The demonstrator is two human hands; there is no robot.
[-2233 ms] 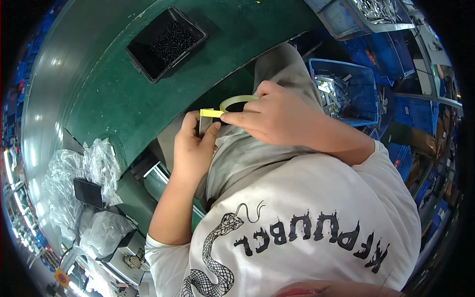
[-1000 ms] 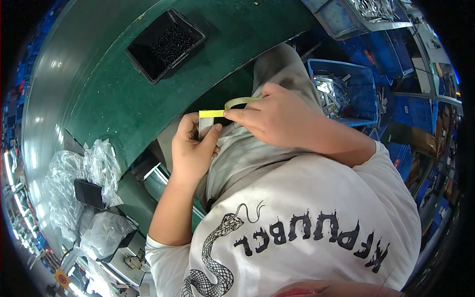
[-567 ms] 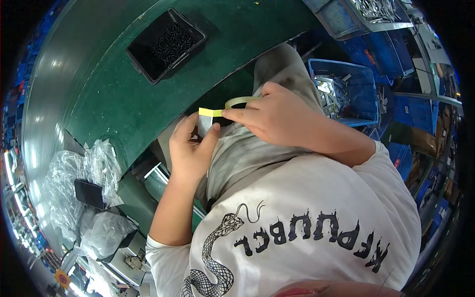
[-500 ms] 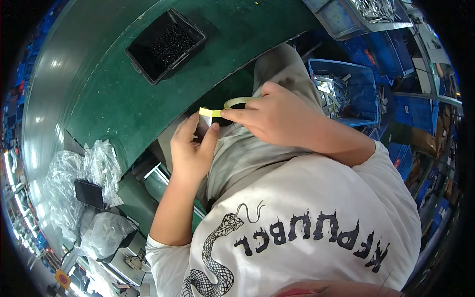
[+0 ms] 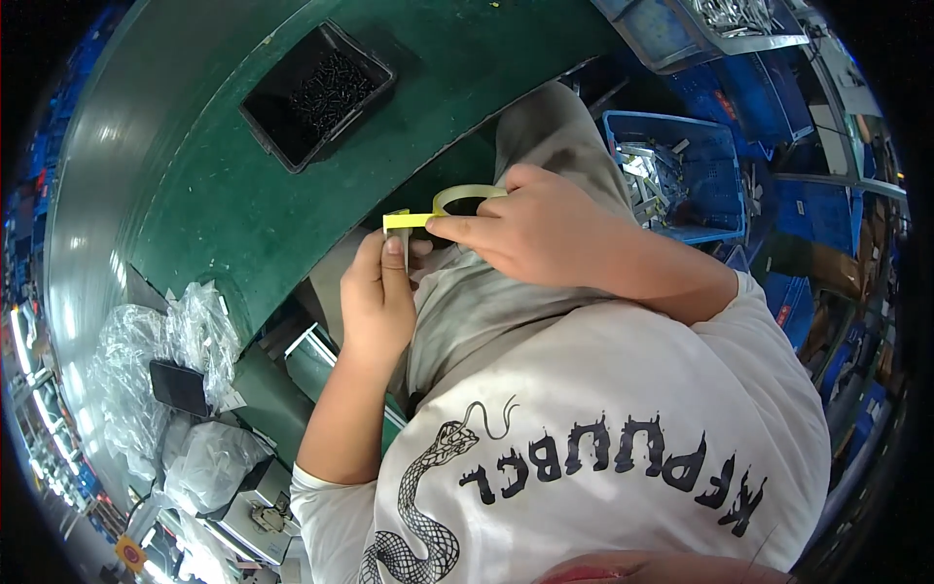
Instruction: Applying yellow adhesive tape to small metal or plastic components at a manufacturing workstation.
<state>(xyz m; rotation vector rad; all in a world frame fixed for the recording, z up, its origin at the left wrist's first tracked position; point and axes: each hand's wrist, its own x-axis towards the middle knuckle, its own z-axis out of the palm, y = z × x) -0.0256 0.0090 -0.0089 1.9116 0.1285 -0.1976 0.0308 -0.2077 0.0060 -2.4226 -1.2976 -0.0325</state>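
Observation:
My left hand [image 5: 377, 304] pinches a small pale flat piece [image 5: 405, 249] upright between thumb and fingers, above my lap. A strip of yellow tape [image 5: 409, 221] lies across the top end of that piece. From there the strip runs to a roll of yellow tape [image 5: 440, 201], seen as a ring. My right hand [image 5: 545, 232] grips the roll, and its extended index finger touches the strip close to the roll. Most of the pale piece is hidden by my left fingers.
A black bin [image 5: 375, 92] of small black parts stands on the green table [image 5: 214, 185]. Clear plastic bags [image 5: 131, 375] and a dark flat object [image 5: 179, 387] lie at left. At right are a blue crate [image 5: 715, 185] and a grey bin [image 5: 662, 39] of metal parts.
My left hand has turned the pale piece, so the tape now folds over its top end. My left thumb has moved up against the piece. The right hand has barely moved.

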